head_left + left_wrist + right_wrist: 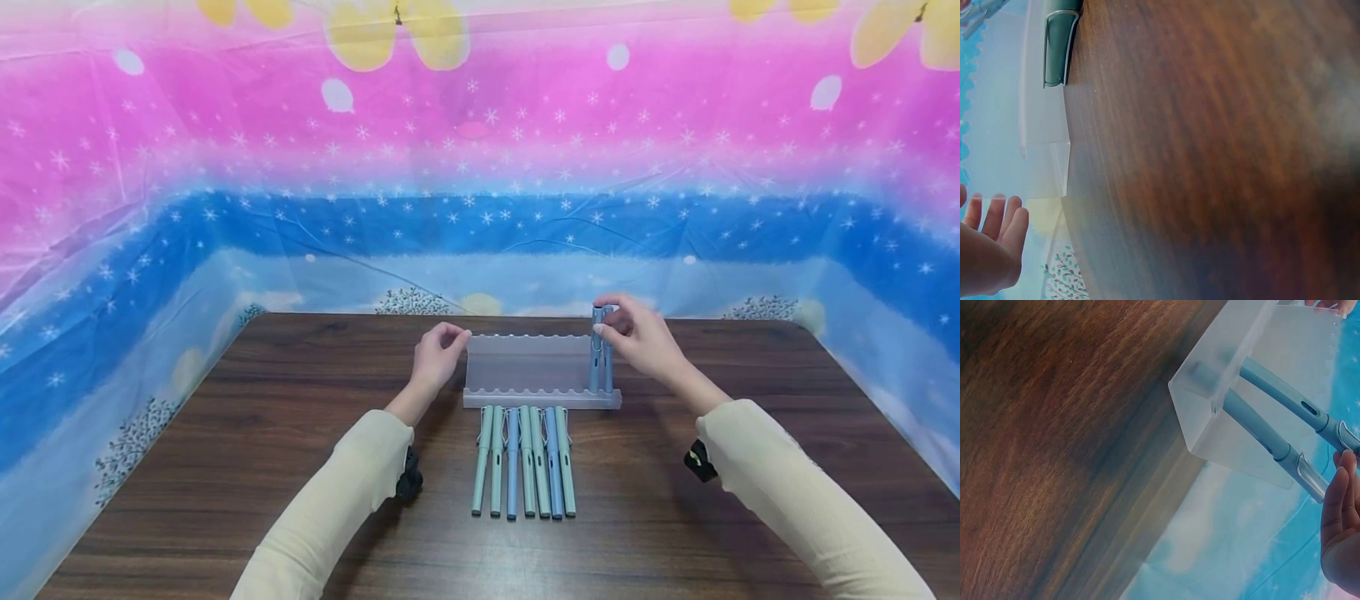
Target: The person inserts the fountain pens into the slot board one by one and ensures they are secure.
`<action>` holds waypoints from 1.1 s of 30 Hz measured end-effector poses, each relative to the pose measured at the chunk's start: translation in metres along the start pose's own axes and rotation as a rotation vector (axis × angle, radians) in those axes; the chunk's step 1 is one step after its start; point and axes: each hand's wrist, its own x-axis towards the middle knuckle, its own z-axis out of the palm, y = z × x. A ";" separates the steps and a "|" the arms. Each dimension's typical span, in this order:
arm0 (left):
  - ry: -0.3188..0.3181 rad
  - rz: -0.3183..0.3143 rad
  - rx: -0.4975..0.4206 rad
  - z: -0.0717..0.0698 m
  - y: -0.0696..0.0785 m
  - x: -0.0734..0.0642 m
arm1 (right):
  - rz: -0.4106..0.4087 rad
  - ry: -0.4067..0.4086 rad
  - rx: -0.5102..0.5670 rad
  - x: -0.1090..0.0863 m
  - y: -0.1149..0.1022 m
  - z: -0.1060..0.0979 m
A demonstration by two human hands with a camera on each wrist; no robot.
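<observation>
A translucent pen rack (pixel 528 362) with scalloped edges stands on the table. My left hand (pixel 437 357) pinches its upper left corner between thumb and fingers. At the rack's right end, my right hand (pixel 639 337) pinches the top of a blue pen (pixel 596 362), whose lower end is in the rack's front trough. Just right of it, another blue pen (pixel 1257 428) leans upright in the rack, close to the right fingers. In front of the rack lies a row of several capped pens, green (pixel 483 462) and blue (pixel 512 467), clips toward the rack.
The dark wooden table (pixel 337 525) ends at a back edge just behind the rack. A patterned pink and blue cloth (pixel 480 167) hangs around its back and sides. Black wrist straps (pixel 408 475) sit at both sleeves.
</observation>
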 end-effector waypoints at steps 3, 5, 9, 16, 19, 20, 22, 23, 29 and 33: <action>0.000 -0.003 0.004 0.000 0.000 0.000 | 0.018 -0.010 0.013 0.000 0.001 0.000; -0.002 -0.008 0.006 0.000 -0.001 0.001 | 0.026 -0.015 0.018 0.000 0.001 0.001; -0.003 -0.012 0.013 0.000 0.000 0.001 | 0.044 -0.016 0.009 -0.001 0.004 0.003; 0.001 -0.008 0.016 0.000 0.001 0.000 | -0.008 0.016 -0.085 -0.003 0.008 0.007; 0.001 -0.006 0.015 0.000 0.001 0.000 | -0.054 0.019 -0.132 -0.003 0.010 0.007; 0.002 -0.007 0.014 0.000 0.001 0.000 | -0.062 0.015 -0.143 -0.003 0.010 0.007; 0.003 -0.004 0.016 0.000 0.001 0.000 | -0.062 0.000 -0.158 -0.004 0.011 0.008; 0.005 -0.005 0.017 0.000 0.000 0.000 | -0.055 -0.011 -0.161 -0.004 0.011 0.007; 0.006 -0.003 0.025 0.000 0.000 0.000 | 0.000 -0.065 -0.147 -0.003 0.015 0.006; 0.009 0.001 0.025 0.000 0.000 0.000 | 0.020 -0.081 -0.118 -0.002 0.017 0.005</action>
